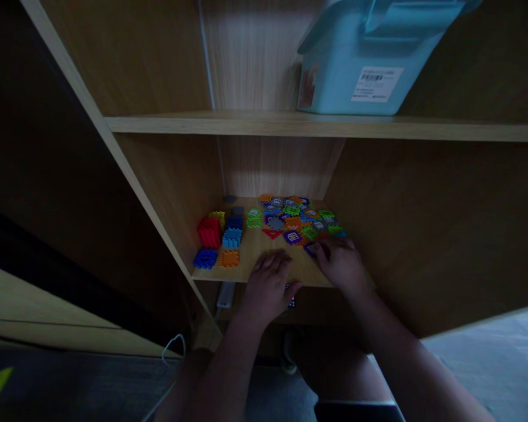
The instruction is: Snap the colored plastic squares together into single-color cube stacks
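A heap of several small flat plastic tiles [297, 220] in many colours lies on the lower wooden shelf [255, 249]. At its left stand a red cube [209, 232], a light blue cube [232, 238], a dark blue tile [205, 258] and an orange tile [229, 258]. My left hand [268, 284] rests at the shelf's front edge, fingers curled down on the wood, with a small dark thing under its thumb that I cannot make out. My right hand [341, 264] lies over the near edge of the heap, fingers bent onto a purple tile [310, 249].
A light blue plastic box [356, 58] with a white label stands on the upper shelf [290, 124]. Wooden side walls close the compartment left and right. A white power strip [225, 294] and cable [171, 351] hang below the lower shelf. My knees show at the bottom.
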A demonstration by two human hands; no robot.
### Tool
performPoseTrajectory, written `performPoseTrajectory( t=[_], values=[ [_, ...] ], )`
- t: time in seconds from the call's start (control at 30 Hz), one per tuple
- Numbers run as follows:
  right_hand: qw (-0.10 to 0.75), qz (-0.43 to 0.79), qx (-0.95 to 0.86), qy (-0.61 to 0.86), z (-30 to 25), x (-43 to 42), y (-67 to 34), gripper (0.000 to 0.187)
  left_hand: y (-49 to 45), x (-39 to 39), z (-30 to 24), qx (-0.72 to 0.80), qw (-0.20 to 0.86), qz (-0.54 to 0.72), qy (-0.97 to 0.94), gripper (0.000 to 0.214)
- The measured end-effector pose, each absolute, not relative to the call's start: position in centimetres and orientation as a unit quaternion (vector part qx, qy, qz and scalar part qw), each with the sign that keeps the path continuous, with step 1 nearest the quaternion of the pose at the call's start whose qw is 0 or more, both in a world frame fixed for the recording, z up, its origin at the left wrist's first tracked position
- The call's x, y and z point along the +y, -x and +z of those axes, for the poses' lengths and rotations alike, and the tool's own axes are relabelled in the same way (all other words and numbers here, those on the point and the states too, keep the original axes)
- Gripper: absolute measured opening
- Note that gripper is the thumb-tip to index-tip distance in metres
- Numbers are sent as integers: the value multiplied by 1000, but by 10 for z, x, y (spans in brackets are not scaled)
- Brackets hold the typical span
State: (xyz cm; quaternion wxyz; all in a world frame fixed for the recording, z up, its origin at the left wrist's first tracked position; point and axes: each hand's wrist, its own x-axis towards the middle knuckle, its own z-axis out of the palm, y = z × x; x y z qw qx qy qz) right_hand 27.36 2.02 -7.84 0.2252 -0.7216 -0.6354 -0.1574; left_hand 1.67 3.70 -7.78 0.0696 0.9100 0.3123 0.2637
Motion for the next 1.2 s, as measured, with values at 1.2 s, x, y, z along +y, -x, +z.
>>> performPoseTrajectory(
  t=[1.2],
  values=[
    [214,-49,-809,546,-70,27,-263,45,-47,58,-84,383,45,247,-889,63]
  ],
)
